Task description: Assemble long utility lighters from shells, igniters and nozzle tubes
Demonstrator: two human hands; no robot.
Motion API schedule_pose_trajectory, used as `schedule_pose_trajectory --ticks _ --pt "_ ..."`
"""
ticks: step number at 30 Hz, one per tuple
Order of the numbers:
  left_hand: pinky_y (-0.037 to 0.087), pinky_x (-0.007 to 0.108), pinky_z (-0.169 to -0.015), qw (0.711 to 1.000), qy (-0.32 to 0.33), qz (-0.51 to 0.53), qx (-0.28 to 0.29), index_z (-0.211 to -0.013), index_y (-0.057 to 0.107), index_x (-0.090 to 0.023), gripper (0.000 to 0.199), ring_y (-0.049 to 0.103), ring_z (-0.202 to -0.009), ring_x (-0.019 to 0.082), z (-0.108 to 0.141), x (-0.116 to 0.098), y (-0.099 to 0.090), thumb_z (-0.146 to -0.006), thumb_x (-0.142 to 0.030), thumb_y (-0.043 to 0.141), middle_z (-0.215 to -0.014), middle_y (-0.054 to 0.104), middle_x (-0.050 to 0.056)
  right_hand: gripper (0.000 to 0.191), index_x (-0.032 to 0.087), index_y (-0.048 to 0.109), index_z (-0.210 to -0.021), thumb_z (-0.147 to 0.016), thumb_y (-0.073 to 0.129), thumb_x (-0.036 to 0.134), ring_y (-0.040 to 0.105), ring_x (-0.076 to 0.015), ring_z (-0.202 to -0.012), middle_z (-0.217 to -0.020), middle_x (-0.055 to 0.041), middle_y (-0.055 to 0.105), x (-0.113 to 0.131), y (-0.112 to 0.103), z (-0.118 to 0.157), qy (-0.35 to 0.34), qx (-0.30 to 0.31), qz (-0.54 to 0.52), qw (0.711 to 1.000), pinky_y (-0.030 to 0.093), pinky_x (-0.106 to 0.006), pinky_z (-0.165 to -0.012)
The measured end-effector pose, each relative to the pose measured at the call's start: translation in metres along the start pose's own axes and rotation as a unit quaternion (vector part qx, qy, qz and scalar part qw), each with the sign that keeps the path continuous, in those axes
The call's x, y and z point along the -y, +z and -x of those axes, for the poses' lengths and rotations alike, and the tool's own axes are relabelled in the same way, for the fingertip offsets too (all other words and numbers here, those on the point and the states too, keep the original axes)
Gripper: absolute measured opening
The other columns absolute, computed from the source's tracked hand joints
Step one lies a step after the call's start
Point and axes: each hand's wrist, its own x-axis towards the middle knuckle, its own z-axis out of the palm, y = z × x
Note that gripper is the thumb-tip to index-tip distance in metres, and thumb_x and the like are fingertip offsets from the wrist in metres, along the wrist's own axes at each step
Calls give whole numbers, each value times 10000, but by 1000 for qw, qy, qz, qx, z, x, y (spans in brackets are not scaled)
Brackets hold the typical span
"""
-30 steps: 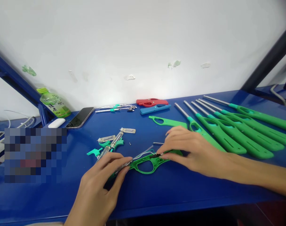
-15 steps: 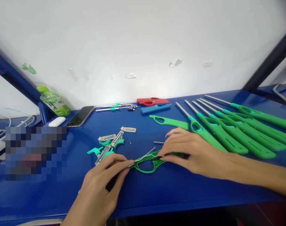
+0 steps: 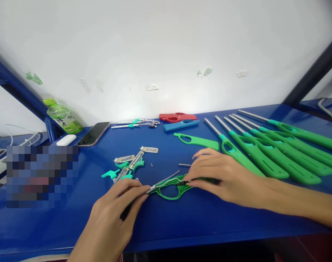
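Observation:
An opened green lighter shell (image 3: pixel 170 197) lies between my hands, its inside and a thin pale wire showing. My left hand (image 3: pixel 118 209) pinches the metal rod (image 3: pixel 153 189) at the shell's left end. Thumb and fingers of my right hand (image 3: pixel 219 174) are closed on a small black part (image 3: pixel 181 183) in the right half of the shell, whose far end is hidden by that hand. A thin metal pin (image 3: pixel 184 165) lies just behind my right fingers. Beyond it rests a separate green shell half (image 3: pixel 198 141).
Several green lighters (image 3: pixel 267 151) lie at the right. Clear cartridges (image 3: pixel 124 159) and teal triggers (image 3: pixel 109 175) are left of centre. Near the wall are rods with wires (image 3: pixel 133 125), red shells (image 3: pixel 177 116), a blue shell (image 3: pixel 181 125), a phone (image 3: pixel 94 134) and a bottle (image 3: pixel 63 116).
My left hand has shifted slightly left along the rod, so more of the metal shows beside the shell. My right hand is nearly unmoved.

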Motion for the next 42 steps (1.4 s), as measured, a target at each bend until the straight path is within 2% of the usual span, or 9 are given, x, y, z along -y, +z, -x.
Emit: schedule_pose_trajectory --ticks 7,12,21,28,32,37,42 --pt "609 224 -747 999 -3 35 -10 -1024 809 -317 186 754 -877 145 -3 2 0 -1018 -267 630 -1041 748 -8 119 185 766 -1078 -1041 653 188 727 -170 -852 -1004 0 824 -1 1 0 -3 1 0 1000 455 -403 -1069" --pt "590 225 -718 998 -9 64 19 -1023 802 -307 192 727 -857 135 -3 6 2 -1025 -243 621 -1052 721 -1 109 175 769 -1072 -1033 667 184 730 -162 -859 -999 4 823 -1 1 0 -6 0 -4 1000 447 -388 -1078" --pt "578 231 -699 998 -6 55 26 -956 786 -263 180 708 -846 145 -3 1 1 -1029 -263 621 -1044 703 28 128 186 793 -1091 -1027 686 214 734 -181 -884 -977 -27 826 -2 0 1 -17 9 -22 1000 512 -405 -1023" --pt "595 229 -710 1000 5 17 -1 -940 786 -279 238 737 -834 146 -4 -7 0 -1043 -280 572 -1008 724 18 126 199 803 -1085 -1018 696 205 733 -184 -924 -965 -27 817 -1 -1 1 -4 34 -31 999 529 -367 -947" --pt "610 282 -808 1000 -2 -6 8 -1015 763 -308 161 734 -932 180 1 -8 2 -1025 -349 608 -1060 717 14 132 202 797 -1090 -1017 688 207 727 -189 -899 -947 -35 813 3 -2 1 -3 41 -37 998 527 -377 -948" --pt "589 285 -836 1000 -15 3 18 -947 717 -280 147 713 -937 179 1 -8 6 -1034 -332 612 -1020 705 9 137 184 794 -1096 -1024 678 194 723 -188 -913 -963 -37 812 4 -1 1 -11 42 -37 998 523 -379 -944" --pt "594 280 -817 999 -26 16 23 -937 705 -269 173 723 -920 185 -2 -7 7 -1040 -360 600 -1012 710 17 125 216 803 -1063 -1028 684 236 728 -177 -919 -970 -18 815 4 0 2 35 40 -55 997 545 -337 -910"
